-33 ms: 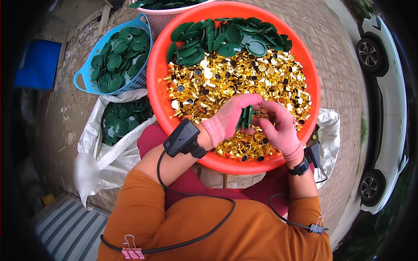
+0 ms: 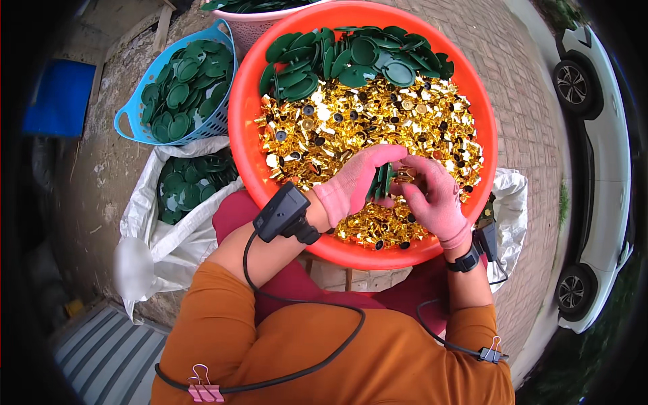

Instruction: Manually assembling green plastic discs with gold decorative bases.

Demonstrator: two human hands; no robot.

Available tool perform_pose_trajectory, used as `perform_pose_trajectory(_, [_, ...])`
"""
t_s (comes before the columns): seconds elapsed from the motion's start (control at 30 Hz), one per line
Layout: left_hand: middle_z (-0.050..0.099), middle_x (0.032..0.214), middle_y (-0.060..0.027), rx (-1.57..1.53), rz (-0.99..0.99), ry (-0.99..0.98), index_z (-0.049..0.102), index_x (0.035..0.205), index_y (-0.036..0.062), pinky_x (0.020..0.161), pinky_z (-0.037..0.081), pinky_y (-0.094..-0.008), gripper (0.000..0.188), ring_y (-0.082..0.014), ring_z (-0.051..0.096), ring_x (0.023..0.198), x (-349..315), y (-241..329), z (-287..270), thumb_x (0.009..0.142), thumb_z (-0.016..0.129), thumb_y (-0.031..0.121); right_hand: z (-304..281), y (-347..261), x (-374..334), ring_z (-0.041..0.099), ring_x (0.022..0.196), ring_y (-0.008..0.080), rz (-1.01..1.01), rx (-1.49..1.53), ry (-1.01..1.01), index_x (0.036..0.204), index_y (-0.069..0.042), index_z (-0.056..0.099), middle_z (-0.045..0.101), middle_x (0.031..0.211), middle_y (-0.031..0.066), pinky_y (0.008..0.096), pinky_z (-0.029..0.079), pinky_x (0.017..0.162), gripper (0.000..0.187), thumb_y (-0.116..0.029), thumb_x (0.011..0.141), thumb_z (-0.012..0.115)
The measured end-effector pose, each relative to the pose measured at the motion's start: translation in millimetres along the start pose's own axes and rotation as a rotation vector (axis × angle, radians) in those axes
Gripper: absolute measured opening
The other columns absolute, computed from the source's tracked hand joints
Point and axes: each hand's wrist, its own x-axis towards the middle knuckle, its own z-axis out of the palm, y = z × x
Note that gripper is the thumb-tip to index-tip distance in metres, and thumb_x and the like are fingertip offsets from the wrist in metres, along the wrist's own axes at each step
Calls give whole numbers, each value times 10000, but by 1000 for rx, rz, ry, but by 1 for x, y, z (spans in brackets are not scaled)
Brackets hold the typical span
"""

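My left hand [image 2: 352, 183], in a pink glove, is curled around a few dark green plastic discs [image 2: 382, 182] held on edge. Facing it, my right hand [image 2: 437, 206], also gloved in pink, bends its fingers around a small gold clip-like piece [image 2: 405, 175] beside the discs. The two hands nearly meet at the fingertips, over the near half of a large orange-red tub [image 2: 244, 145]. Inside lies a thick layer of shiny gold pieces [image 2: 398, 128] mixed with small black round ones. More green discs [image 2: 364, 52] are heaped along the tub's far side.
Left of the tub stand a blue basket [image 2: 125, 108] and a white sack [image 2: 145, 182], both with green discs. A pink basket [image 2: 246, 30] is behind. Another white sack [image 2: 511, 202] lies at the right. A white car [image 2: 607, 155] stands beyond the brick paving [image 2: 520, 135].
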Motion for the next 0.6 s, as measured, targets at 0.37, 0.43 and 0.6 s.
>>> perform_pose_trajectory(0.37, [666,949,-27,70,-90,-39,624,1163,118,489,516,-276,328,-120,646,724,-16,5,4,963,510,352,8,-8,1,632,789,383,-379,-618,-82,1209,-10,523,643,906,173,456,497,671,340,-198,930,571])
perform_pose_trajectory(0.43, [652,986,-68,440,227,-40,605,1185,58,565,526,-298,393,-117,622,773,-20,5,10,914,582,342,8,-8,-4,643,777,356,-192,-470,-119,1182,-11,547,644,881,166,421,496,656,287,-134,923,552])
perform_pose_trajectory(0.6, [627,1000,-204,1153,842,-10,555,1220,-35,839,495,-380,465,-318,630,911,-21,2,12,878,612,277,8,12,-14,304,466,51,693,1042,-272,830,-110,548,376,572,-66,234,201,439,269,-257,987,385])
